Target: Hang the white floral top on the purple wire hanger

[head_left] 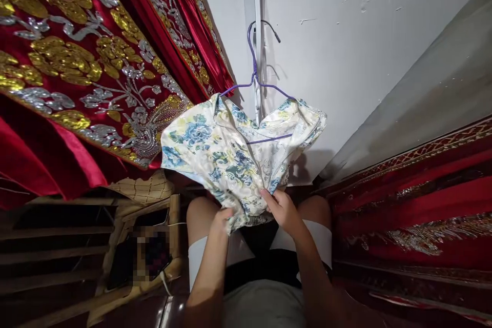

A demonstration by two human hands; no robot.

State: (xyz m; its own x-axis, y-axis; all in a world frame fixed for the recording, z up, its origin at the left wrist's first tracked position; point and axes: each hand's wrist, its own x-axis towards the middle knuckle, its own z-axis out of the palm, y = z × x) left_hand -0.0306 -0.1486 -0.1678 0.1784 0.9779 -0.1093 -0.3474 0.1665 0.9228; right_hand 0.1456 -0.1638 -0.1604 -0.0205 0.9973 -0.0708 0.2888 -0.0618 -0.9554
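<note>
A white blouse (pixel 234 164) with blue and yellow flowers hangs on a purple wire hanger (pixel 238 85), its V-shaped neck spread toward the top. The hanger's hook goes around a narrow white upright (pixel 258 0) on the wall. At the blouse's lower left edge, my left hand (pixel 223 219) is closed on the cloth, slightly smeared by motion. My right hand (pixel 282 207) pinches the front near the bottom of the neckline, thumb on top. Part of the gathered hem hangs between both hands above my lap.
Red cloth with gold and silver sequins (pixel 65 61) hangs at the left. Below it stands a bamboo seat (pixel 175 230) with a dark, partly blurred-out object on it. More red beaded fabric (pixel 423 215) lies along the right, by a white wall (pixel 326 51) with peeling paint.
</note>
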